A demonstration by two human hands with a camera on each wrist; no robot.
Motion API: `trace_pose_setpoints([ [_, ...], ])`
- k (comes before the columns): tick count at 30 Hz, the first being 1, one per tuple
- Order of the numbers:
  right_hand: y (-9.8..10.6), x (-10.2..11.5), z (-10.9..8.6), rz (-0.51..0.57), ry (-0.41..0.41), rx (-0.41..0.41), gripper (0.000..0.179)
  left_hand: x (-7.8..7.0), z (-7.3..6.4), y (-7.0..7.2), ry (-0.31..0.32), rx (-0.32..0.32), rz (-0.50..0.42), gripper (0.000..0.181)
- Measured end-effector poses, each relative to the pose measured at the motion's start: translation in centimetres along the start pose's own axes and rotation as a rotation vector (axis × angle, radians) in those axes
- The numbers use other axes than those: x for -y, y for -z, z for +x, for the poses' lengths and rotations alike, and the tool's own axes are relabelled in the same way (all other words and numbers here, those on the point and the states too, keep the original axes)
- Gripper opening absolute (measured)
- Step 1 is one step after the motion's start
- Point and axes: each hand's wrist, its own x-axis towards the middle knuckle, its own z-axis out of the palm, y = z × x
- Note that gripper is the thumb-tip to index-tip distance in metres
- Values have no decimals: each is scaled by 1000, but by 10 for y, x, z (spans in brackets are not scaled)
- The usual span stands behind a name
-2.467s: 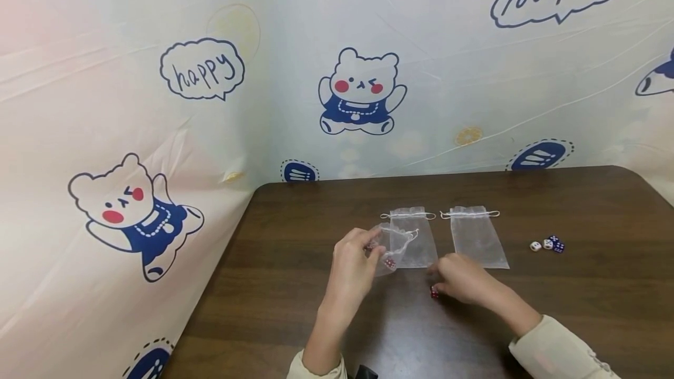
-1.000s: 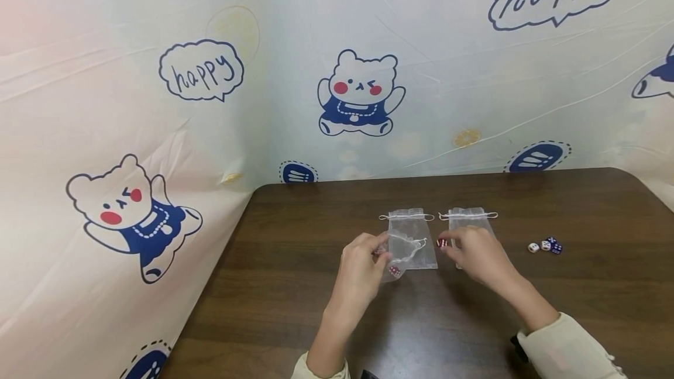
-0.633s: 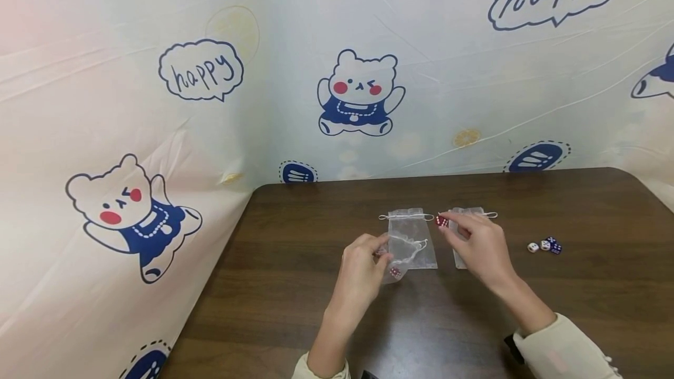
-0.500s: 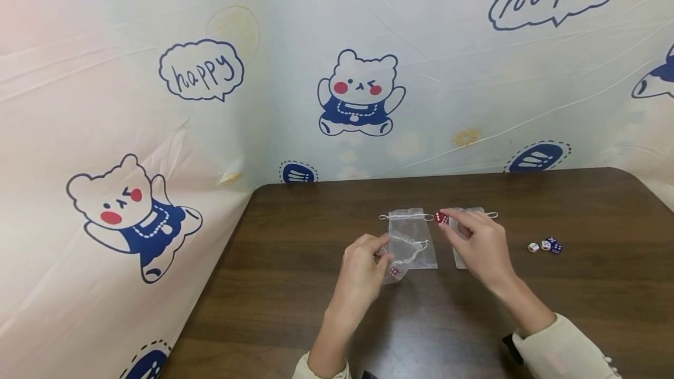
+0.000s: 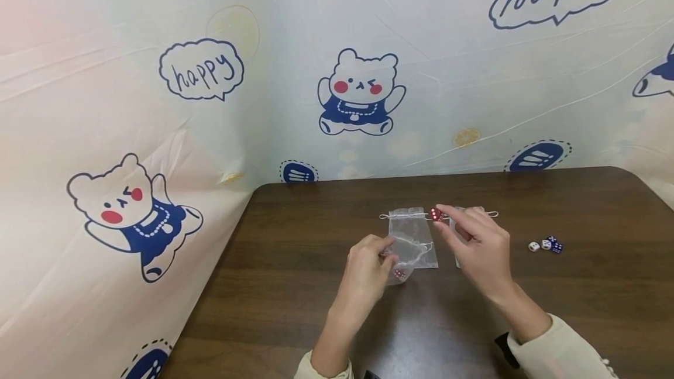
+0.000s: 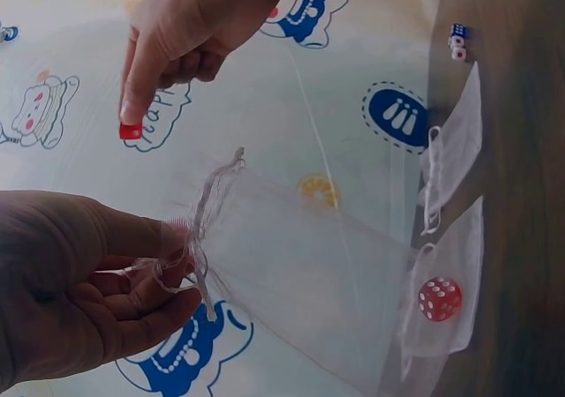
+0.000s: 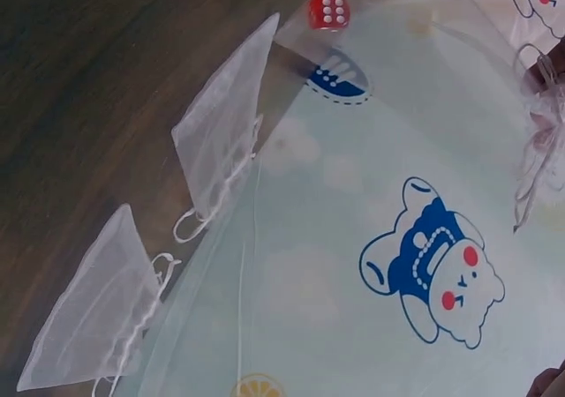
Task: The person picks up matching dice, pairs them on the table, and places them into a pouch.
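Observation:
My left hand (image 5: 363, 271) grips a sheer white drawstring bag (image 5: 416, 257) near its gathered mouth. Inside that bag, at the bottom, lies a red die (image 6: 440, 299) with white pips, which also shows in the right wrist view. My right hand (image 5: 481, 247) pinches another red die (image 5: 436, 214) between thumb and fingertips, up and to the right of the bag's mouth. In the left wrist view this second die (image 6: 131, 131) is clear of the bag. Only a sliver of my right hand appears at the right wrist view's lower corner.
Two more sheer drawstring bags lie flat on the brown table (image 5: 263, 285): one bag (image 5: 405, 224) behind the held one, the other bag (image 7: 221, 123) partly covered by my right hand in the head view. White dice (image 5: 534, 247) and blue dice (image 5: 556, 247) sit together farther right.
My right hand has lifted the red die from the table, raised it toward the back and brought it slightly left. My left hand has shifted a little right with the bag.

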Motion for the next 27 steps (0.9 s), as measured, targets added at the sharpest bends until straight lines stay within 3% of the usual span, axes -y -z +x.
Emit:
trace_pose_setpoints([
  [7, -2, 6, -1, 4, 49, 65, 43, 0, 0, -1, -12, 4, 2, 25],
  [20, -9, 4, -8, 65, 156, 293, 42, -4, 1, -1, -37, 33, 39, 25],
  [27, -6, 1, -5, 54, 163, 283, 41, -6, 2, -1, -58, 50, 52, 23],
])
